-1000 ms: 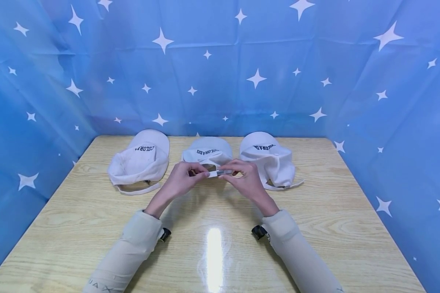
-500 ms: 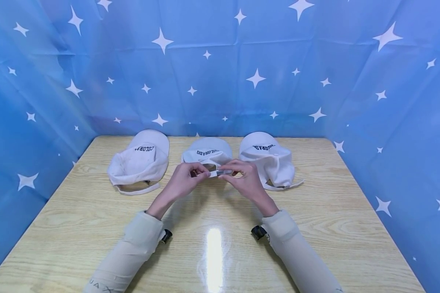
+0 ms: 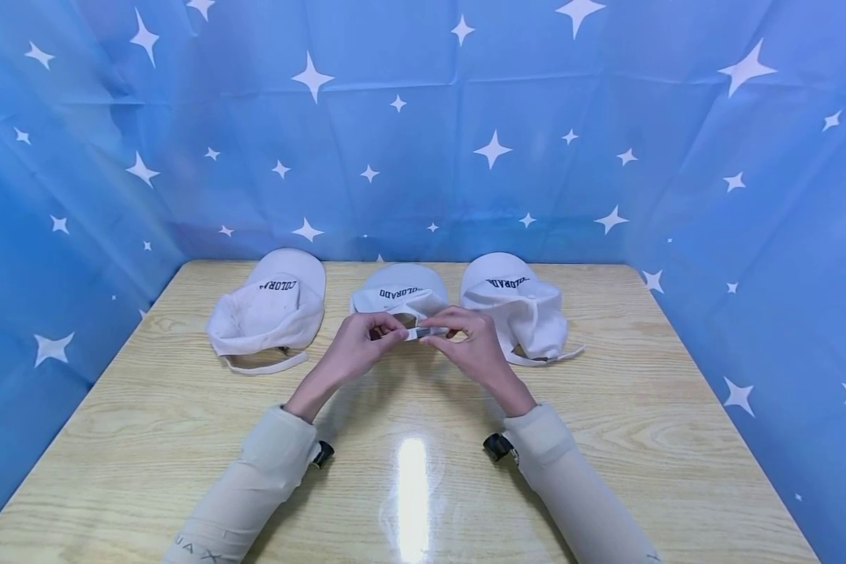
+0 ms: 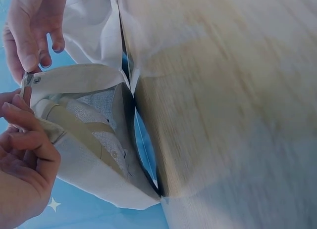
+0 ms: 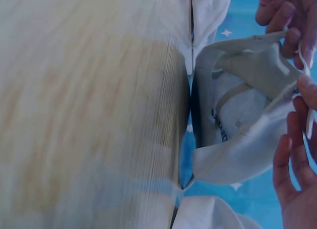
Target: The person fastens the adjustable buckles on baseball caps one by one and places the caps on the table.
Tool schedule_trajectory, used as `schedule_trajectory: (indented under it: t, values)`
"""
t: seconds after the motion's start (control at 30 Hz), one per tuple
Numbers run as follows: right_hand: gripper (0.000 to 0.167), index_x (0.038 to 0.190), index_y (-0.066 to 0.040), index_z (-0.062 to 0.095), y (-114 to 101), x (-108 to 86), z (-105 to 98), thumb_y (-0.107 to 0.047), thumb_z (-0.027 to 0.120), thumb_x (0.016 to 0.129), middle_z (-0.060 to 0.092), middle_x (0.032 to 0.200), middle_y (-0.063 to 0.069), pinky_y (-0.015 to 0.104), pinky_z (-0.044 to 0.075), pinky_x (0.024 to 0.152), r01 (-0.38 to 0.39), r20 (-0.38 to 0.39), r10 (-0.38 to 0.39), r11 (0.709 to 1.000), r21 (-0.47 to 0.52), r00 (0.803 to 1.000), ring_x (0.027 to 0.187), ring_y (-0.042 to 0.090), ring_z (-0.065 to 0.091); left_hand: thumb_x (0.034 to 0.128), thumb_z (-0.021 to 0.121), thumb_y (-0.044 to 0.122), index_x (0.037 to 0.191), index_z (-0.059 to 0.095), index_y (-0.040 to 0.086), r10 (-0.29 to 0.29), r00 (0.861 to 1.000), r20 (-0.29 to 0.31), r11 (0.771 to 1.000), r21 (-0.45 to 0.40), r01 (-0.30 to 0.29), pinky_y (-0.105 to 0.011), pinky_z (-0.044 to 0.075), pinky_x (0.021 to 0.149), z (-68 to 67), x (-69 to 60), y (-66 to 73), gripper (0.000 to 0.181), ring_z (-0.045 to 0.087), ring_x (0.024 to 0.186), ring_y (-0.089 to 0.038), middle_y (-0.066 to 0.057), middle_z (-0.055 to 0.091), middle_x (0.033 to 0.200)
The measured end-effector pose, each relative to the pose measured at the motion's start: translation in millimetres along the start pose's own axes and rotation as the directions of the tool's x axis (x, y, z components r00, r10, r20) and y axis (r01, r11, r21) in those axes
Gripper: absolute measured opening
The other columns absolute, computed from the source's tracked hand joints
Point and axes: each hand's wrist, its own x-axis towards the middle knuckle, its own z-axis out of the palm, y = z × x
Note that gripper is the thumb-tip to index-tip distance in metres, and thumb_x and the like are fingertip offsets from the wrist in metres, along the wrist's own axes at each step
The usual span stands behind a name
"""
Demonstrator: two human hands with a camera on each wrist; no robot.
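Note:
In the head view, a white cap (image 3: 403, 280) lettered COLORADO lies at the middle of the table's far side, its back opening toward me. My left hand (image 3: 359, 345) pinches its white back strap (image 3: 412, 334) between thumb and fingers. From the other side my right hand (image 3: 471, 341) pinches the strap near the metal buckle (image 4: 28, 79), which shows clearly in the left wrist view. There the cap's inside (image 4: 94, 115) is visible, the rear edge raised off the table. Fingertips hide part of the strap in the head view.
A second white cap (image 3: 268, 309) lies to the left with its strap looped toward me. On the right is a third white cap (image 3: 525, 309), its strap end sticking out. The wooden table (image 3: 409, 415) meets a blue star-patterned curtain (image 3: 409, 117) behind.
My left fingers have moved slightly right along the strap, so less of the white strip shows between the hands. My right hand stays almost in place.

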Motion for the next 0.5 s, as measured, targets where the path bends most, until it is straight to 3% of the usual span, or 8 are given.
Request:
schedule_trajectory:
  t: [0.27,0.5]
  values:
    - [0.021,0.099,0.006,0.079,24.7,-1.6,5.4,0.008,0.083,0.079,0.076,0.094,0.023,0.053,0.059,0.069,-0.009,-0.003,0.009,1.0,0.005,1.0,0.08,0.039,0.07,0.0988,0.07,0.021,0.097,0.077,0.011,-0.008,1.0,-0.007,1.0,0.016,0.008,-0.025,0.044,0.057,1.2,-0.1,0.5,0.013,0.054,0.066,-0.015,-0.005,0.065,0.078]
    - [0.022,0.1,-0.002,0.081,37.4,-3.2,6.4,0.0,0.086,0.079,0.078,0.096,0.015,0.044,0.061,0.069,0.014,-0.003,-0.014,1.0,-0.007,1.0,0.082,0.029,0.072,0.097,0.073,0.024,0.103,0.079,0.014,-0.002,1.0,-0.006,1.0,0.009,0.002,-0.027,0.047,0.059,-0.3,-1.5,-1.5,0.014,0.058,0.069,-0.016,-0.017,0.072,0.089]
